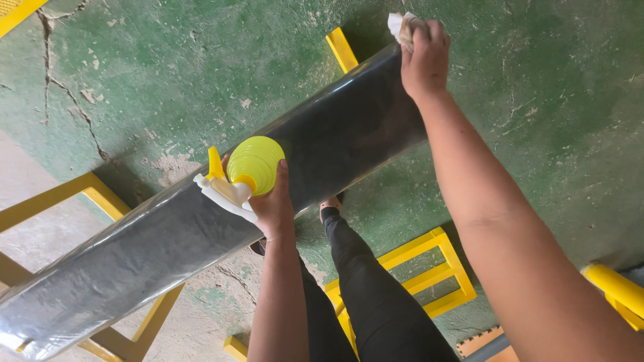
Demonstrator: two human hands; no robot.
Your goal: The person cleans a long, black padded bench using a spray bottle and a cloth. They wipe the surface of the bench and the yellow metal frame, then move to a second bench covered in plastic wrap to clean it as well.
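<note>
We see the left hand (pixel 272 204) closed around the neck of a yellow spray bottle (pixel 253 161), the fingers wrapped tight under its round, ribbed plastic body. The bottle has a white trigger head (pixel 225 191) with a small yellow lever, and it points away from us, over the near edge of the long black panel (pixel 201 221). The right hand (pixel 424 57) is closed too; it grips a crumpled white cloth (pixel 401 25) and presses it against the far end of the panel, at its upper edge.

The panel is a long, flat piece, dark and glossy, covered by a thin clear film that wrinkles and catches light, most of all near its lower left end. It lies across yellow metal frames (pixel 67 201). Under it there is a green painted concrete floor (pixel 550 121), cracked and worn.
</note>
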